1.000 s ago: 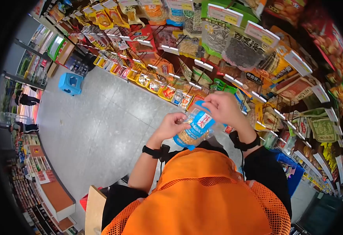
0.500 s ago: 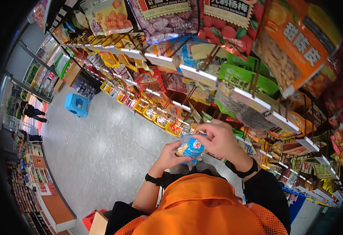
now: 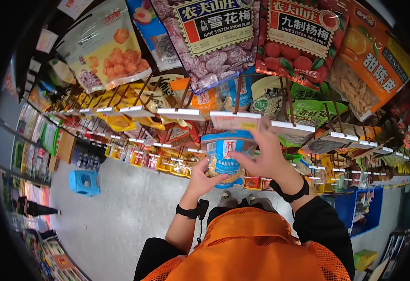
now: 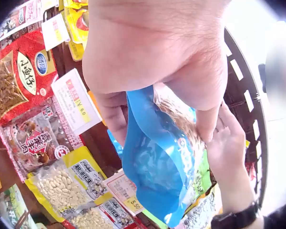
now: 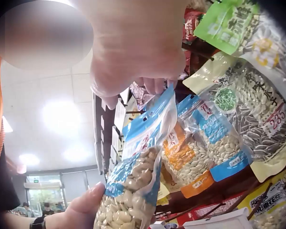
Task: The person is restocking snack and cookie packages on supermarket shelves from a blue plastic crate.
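A clear bag of pale seeds with a blue label and blue top (image 3: 226, 165) is held upright before the rack. My left hand (image 3: 201, 179) grips its lower left side, thumb across the front. In the left wrist view, the blue bottom of the bag (image 4: 157, 162) shows under that hand. My right hand (image 3: 276, 157) is at the bag's upper right, thumb over the front and fingers raised beside a price tag (image 3: 235, 121). The right wrist view shows its fingers at the bag's top edge, with similar blue and orange seed bags (image 5: 214, 133) hanging just behind.
Hooks with price tags run across the rack. Large plum (image 3: 219, 47) and bayberry (image 3: 296, 44) bags hang above. Yellow bins line the bottom. A blue stool (image 3: 84, 182) stands on the floor at left, and a blue crate (image 3: 366, 210) at right.
The view has turned to face the rack. The bag has gone from low before the body to upright against the hooks. The right hand has shifted from its top to its upper right.
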`<state>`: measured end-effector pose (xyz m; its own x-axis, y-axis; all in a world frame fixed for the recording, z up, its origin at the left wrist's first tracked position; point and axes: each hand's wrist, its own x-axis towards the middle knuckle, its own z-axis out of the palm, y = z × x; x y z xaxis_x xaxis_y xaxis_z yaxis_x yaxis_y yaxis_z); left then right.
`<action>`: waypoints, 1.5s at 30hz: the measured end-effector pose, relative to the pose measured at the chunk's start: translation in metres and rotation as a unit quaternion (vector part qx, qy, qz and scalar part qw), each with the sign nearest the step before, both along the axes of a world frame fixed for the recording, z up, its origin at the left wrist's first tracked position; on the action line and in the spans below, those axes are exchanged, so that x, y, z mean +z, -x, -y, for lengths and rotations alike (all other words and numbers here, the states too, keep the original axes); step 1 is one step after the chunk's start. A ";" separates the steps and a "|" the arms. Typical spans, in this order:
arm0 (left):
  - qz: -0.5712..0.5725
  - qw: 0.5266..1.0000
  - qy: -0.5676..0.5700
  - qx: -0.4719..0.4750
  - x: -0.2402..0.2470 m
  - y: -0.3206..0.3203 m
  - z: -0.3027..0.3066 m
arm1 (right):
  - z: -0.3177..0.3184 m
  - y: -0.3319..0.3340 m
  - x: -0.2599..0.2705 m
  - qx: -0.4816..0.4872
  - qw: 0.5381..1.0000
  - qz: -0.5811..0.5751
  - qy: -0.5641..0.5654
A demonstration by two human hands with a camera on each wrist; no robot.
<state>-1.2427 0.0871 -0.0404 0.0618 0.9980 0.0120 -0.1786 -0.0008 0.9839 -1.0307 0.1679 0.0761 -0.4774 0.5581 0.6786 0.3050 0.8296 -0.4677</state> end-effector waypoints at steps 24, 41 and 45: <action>0.005 0.988 -0.116 -0.102 0.015 0.000 -0.070 | 0.002 0.012 -0.009 -0.240 0.955 0.108 -0.141; -0.177 0.973 -0.130 0.073 -0.008 -0.006 -0.123 | -0.011 -0.006 -0.028 -0.229 0.965 0.080 -0.099; -0.341 0.847 -0.317 0.257 -0.011 0.016 -0.083 | 0.017 -0.028 -0.045 -0.172 0.962 0.144 -0.157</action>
